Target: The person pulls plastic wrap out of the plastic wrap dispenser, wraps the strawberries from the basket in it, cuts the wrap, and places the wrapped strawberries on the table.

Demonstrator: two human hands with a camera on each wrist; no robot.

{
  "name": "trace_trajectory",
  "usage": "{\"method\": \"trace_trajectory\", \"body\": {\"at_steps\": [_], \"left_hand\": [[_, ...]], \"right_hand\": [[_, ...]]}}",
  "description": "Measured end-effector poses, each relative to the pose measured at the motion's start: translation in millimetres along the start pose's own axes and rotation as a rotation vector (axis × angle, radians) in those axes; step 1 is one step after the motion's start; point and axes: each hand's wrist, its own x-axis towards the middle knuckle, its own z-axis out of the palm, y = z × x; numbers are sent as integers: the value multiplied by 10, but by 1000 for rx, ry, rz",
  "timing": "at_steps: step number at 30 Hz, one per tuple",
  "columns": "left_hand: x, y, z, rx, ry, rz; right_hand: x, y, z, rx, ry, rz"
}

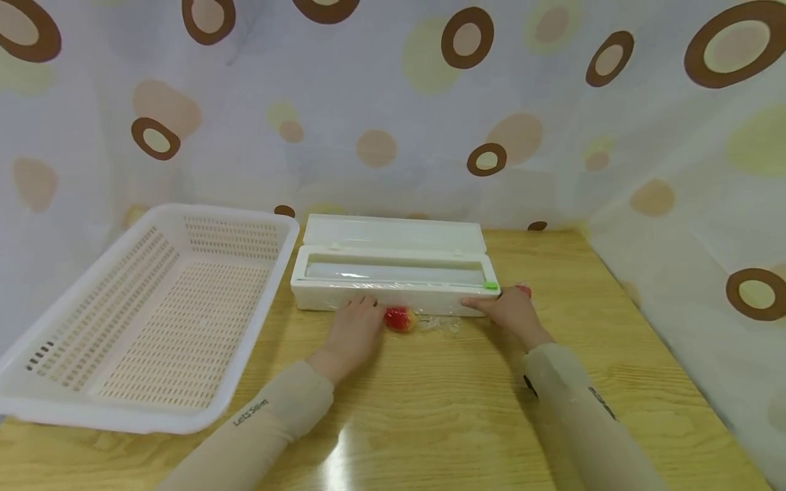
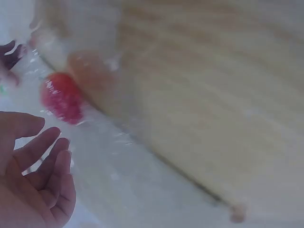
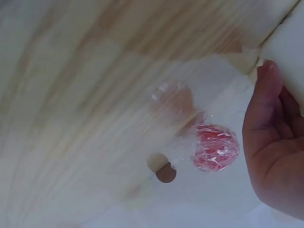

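Observation:
A white cling film box [image 1: 393, 298] stands on the table with its lid raised, a film roll [image 1: 393, 274] inside. My left hand [image 1: 357, 331] reaches to its front face, fingers relaxed and beside a small red-and-yellow apple [image 1: 399, 319] under clear film. In the left wrist view that film-covered apple [image 2: 62, 98] lies just beyond the fingertips. My right hand [image 1: 510, 314] is at the box's front right corner, touching it with extended fingers. Behind it a second red, film-wrapped fruit [image 1: 524, 290] peeks out; the right wrist view shows this wrapped fruit [image 3: 216, 147] beside the hand.
A large white plastic basket [image 1: 260, 327] with slotted walls stands on the left of the wooden table [image 1: 430, 423]. A green slider [image 1: 490, 285] sits at the box's right end. Loose clear film [image 1: 445, 324] lies right of the apple. A patterned curtain [image 1: 381, 102] rises behind.

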Motion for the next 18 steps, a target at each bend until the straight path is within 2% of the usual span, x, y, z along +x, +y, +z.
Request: {"method": "trace_trajectory", "body": {"at_steps": [5,8,11,15,18], "left_hand": [[321,293,-320,-36,-3,26],[543,462,-407,-71,-14,69],[732,541,-362,-170,-29,82],[923,573,-231,-303,-77,73],[1015,646,-122,-313,-82,85]], "right_hand": [[60,15,3,-19,54,-68],[94,15,41,-11,90,-99],[127,5,93,-40,126,-143],[151,-11,132,-67,147,-191],[140,-3,116,-61,166,-205]]}}
